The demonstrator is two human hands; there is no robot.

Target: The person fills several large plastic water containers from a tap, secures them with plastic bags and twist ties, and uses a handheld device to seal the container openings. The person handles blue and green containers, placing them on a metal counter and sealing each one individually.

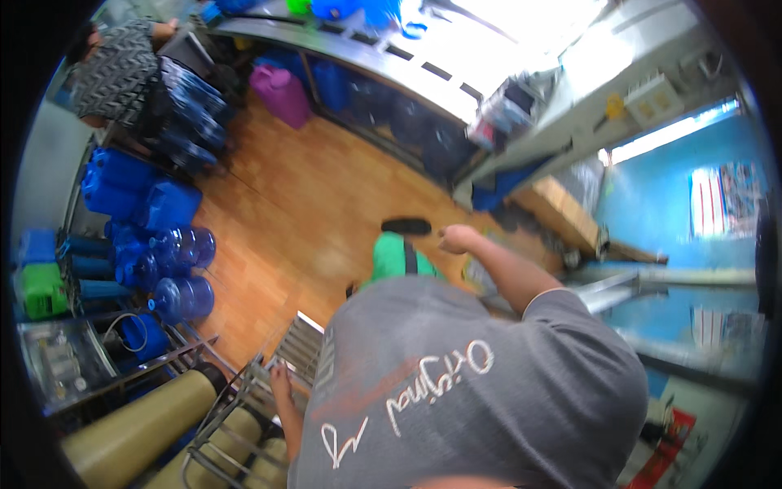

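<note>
My right hand [458, 238] is held out in front of my body, above the floor near my dark shoe [406, 226]. Its fingers are curled closed, and nothing shows in them. Low at my left side, my left hand [281, 381] is beside a slatted metal rack [301, 346]. It overlaps the rack's bars in the picture; I cannot tell whether it touches them. Its fingers are too small and blurred to read. My grey shirt [456, 375] fills the lower middle, with a green-clad leg [391, 257] beyond it.
Blue water bottles [181, 298] and blue jerrycans [118, 181] stand along the left. Tan cylinders [142, 428] lie near the rack. Another person [118, 73] is at the far left. A purple jerrycan [281, 95] stands by the long counter [334, 45]. A wooden box [558, 213] is at right.
</note>
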